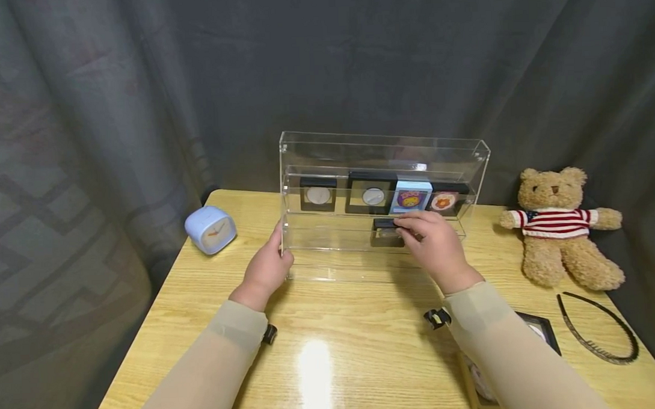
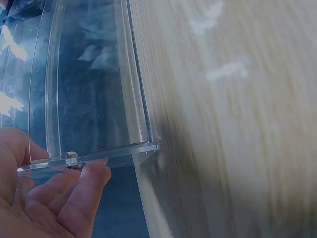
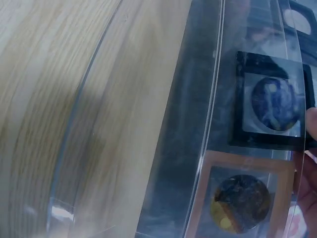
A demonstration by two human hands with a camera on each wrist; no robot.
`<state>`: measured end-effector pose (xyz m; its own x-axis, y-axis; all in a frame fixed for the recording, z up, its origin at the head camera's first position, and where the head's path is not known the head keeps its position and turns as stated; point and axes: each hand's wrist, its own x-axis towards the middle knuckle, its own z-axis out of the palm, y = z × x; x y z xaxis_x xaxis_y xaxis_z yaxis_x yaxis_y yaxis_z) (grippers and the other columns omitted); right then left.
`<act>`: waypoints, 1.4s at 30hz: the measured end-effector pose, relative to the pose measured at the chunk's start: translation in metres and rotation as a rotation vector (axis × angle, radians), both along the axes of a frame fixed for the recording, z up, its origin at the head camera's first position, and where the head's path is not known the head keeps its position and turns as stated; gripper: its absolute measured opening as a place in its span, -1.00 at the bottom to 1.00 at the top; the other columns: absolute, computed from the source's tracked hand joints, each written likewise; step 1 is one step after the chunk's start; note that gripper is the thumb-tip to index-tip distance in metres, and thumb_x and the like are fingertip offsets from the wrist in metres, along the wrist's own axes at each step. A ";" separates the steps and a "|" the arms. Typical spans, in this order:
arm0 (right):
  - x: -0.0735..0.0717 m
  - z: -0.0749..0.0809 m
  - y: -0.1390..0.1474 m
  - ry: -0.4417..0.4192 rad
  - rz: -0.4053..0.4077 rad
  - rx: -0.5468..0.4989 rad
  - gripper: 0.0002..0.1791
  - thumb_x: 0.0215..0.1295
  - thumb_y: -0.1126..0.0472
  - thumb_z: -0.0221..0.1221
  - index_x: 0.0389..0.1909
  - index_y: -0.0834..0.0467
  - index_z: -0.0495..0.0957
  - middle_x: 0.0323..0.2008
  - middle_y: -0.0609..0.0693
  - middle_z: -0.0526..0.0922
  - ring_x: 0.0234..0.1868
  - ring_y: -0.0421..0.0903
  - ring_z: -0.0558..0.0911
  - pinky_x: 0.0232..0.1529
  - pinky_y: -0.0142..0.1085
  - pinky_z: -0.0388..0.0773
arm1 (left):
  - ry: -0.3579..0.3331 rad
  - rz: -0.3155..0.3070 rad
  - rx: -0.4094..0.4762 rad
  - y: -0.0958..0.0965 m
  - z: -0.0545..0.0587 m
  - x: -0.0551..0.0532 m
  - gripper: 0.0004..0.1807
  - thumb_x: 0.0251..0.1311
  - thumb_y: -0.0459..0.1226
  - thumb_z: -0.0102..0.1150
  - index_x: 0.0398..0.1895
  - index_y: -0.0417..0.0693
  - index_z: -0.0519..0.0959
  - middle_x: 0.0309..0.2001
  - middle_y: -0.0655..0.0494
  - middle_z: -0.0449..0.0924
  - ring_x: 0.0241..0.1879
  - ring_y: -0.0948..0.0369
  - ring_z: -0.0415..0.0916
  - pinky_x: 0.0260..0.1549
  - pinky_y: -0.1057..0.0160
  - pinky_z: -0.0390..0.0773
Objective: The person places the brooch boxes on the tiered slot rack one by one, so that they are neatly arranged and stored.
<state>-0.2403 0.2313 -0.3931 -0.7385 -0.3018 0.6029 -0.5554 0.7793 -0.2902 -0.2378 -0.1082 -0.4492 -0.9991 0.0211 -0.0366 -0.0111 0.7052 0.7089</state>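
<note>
A clear acrylic display rack [image 1: 335, 267] stands on the table. My left hand [image 1: 266, 268] grips its left side panel [image 2: 114, 149], thumb and fingers on either side. In the lower tier, my right hand [image 1: 436, 244] pinches a small black display frame [image 1: 385, 235] by its top right. The right wrist view shows a dark round piece [image 3: 276, 104] inside that frame. Beside it stands an orange-brown frame [image 3: 198, 198] with another dark disc [image 3: 240, 203]; in the head view my right hand hides it. Along the upper tier are black frames [image 1: 372, 194] and a light-blue one [image 1: 411, 197].
A blue clock [image 1: 210, 229] sits at the table's left back. On the right are a teddy bear [image 1: 558, 229] in a striped shirt and a black headband [image 1: 597, 339]. More frames [image 1: 549, 335] lie partly under my right forearm. A dark curtain [image 1: 322, 66] hangs behind.
</note>
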 end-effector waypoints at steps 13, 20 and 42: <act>0.021 0.013 0.038 -0.109 -0.064 -0.128 -0.74 0.35 0.23 0.25 0.02 0.15 0.71 0.07 0.07 0.64 0.14 0.13 0.51 0.17 0.09 0.36 | 0.004 0.001 0.003 0.000 0.000 0.000 -0.12 0.40 -0.20 -0.09 0.55 0.66 -0.32 -0.11 -0.09 0.62 -0.64 0.10 0.40 -0.63 0.15 0.47; 0.052 0.013 0.114 -0.404 -0.342 -0.084 -0.48 0.47 -0.08 0.07 0.24 0.18 0.54 0.16 0.26 0.48 0.10 0.27 0.45 -0.05 0.24 0.38 | 0.004 0.004 -0.005 -0.001 0.000 0.001 -0.12 0.40 -0.21 -0.08 0.54 0.66 -0.32 -0.18 -0.07 0.62 -0.65 0.10 0.38 -0.64 0.14 0.45; 0.099 -0.061 0.195 -1.009 -0.506 0.219 0.23 0.04 -0.58 0.12 0.21 0.53 0.36 0.11 0.60 0.33 0.06 0.54 0.35 -0.13 0.33 0.40 | -0.006 0.001 -0.009 0.000 0.001 0.001 -0.13 0.41 -0.20 -0.09 0.56 0.60 -0.31 -0.23 -0.06 0.62 -0.65 0.10 0.38 -0.64 0.15 0.45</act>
